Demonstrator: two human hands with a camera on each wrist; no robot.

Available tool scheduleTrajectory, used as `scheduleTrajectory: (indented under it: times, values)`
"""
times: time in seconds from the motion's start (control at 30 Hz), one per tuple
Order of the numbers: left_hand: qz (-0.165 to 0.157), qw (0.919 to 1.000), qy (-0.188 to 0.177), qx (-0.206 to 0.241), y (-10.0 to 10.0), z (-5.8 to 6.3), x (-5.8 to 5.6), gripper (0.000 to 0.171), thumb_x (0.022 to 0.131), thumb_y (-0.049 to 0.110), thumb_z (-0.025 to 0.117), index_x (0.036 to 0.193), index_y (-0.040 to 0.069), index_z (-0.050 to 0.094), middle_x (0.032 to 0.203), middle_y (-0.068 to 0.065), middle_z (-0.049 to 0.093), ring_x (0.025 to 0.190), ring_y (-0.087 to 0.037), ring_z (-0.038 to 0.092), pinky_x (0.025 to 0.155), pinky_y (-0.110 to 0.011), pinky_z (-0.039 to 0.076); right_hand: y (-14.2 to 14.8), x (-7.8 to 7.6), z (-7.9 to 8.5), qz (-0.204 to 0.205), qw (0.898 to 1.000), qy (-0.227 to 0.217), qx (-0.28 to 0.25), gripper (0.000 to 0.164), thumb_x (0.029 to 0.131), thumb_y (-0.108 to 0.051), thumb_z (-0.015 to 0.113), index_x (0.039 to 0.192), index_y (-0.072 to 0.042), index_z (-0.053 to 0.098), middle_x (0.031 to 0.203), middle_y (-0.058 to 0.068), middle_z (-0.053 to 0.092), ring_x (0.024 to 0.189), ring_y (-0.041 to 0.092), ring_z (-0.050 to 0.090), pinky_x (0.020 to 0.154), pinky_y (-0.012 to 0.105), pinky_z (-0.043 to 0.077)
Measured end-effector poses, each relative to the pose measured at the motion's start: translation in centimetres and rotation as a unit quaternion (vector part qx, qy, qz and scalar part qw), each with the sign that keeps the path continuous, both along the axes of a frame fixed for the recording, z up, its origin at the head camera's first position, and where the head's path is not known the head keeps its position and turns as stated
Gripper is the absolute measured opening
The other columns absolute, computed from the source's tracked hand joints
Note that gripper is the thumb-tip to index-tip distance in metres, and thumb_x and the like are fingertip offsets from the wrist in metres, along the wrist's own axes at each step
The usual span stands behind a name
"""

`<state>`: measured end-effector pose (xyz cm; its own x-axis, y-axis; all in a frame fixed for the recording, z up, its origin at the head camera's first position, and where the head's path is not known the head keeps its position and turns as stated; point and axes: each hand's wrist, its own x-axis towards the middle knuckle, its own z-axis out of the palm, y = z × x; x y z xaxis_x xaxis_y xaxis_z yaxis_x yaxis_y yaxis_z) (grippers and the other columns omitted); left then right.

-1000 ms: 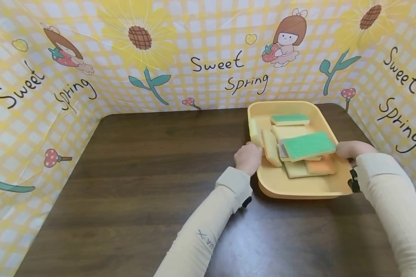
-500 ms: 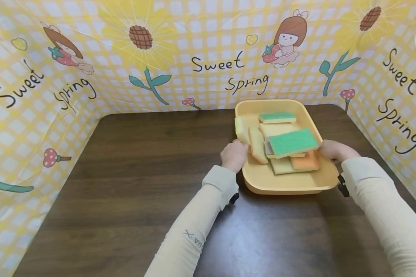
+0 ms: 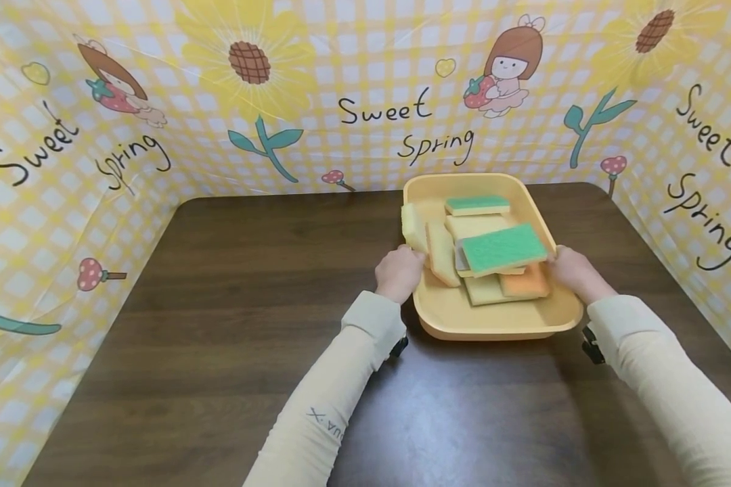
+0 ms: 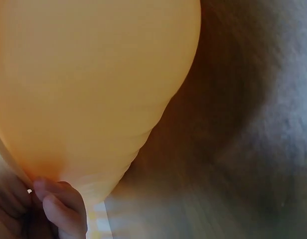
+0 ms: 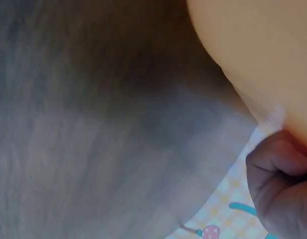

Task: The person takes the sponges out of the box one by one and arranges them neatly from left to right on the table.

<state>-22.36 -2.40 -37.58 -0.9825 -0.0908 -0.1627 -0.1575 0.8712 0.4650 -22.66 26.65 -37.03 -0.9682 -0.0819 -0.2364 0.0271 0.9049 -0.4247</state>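
Observation:
A pale orange plastic basin (image 3: 493,326) sits right of centre in the head view. My left hand (image 3: 400,272) grips its left rim, and my right hand (image 3: 574,270) grips the right rim. Inside lie several sponges: a green-topped one (image 3: 504,249) uppermost, another green-topped one (image 3: 478,205) at the back, an orange one (image 3: 525,283), and pale yellow ones, one (image 3: 441,256) leaning at the left. Curled fingers (image 4: 61,206) show at the rim in the left wrist view, below the basin's outer wall (image 4: 93,89). The right wrist view shows my right hand (image 5: 280,184) against the basin side.
The dark wood table (image 3: 250,304) extends to the left and in front of the basin. A yellow checked cloth (image 3: 378,54) with flower prints walls off the back and both sides. The basin's far end is close to the back cloth.
Both hands have moved left together, carrying the basin with its sponges from the right side of the table toward the middle. The move is smaller in the last half second.

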Motion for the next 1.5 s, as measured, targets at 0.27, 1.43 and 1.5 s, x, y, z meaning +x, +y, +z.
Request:
scheduleTrajectory:
  times: [0.27,1.43,1.5]
  values:
    - [-0.015,0.9999,-0.001,-0.007,-1.6,0.1,0.1,0.04,0.098,0.038,0.04,0.108,0.008,0.064,0.104,-0.01,0.069,0.094,-0.026,0.065,0.082,-0.043,0.051,-1.3,0.6,-0.5,-0.036,0.999,0.006,-0.017,0.041,0.1,-0.022,0.023,0.104,0.013,0.045,0.092,0.031,0.053,0.078,0.036,0.053,0.067,0.039,0.045]
    - [0.045,0.9984,-0.007,0.035,-4.3,-0.4,0.7,0.035,0.1,0.028,0.031,0.11,0.0,0.05,0.105,-0.024,0.065,0.097,-0.037,0.064,0.085,-0.051,0.049,-5.6,1.3,-0.7,-0.085,0.995,0.014,-0.051,0.03,0.099,-0.021,0.025,0.092,0.003,0.042,0.089,0.026,0.048,0.082,0.035,0.051,0.071,0.041,0.045]
    - [0.041,0.9987,-0.002,0.03,-4.5,-0.3,0.7,0.036,0.1,0.028,0.031,0.11,0.0,0.05,0.103,-0.024,0.065,0.096,-0.037,0.065,0.084,-0.051,0.05,-5.8,1.3,-0.6,-0.087,0.995,0.016,-0.053,0.03,0.099,-0.021,0.026,0.091,0.002,0.042,0.088,0.026,0.048,0.082,0.035,0.051,0.07,0.04,0.044]
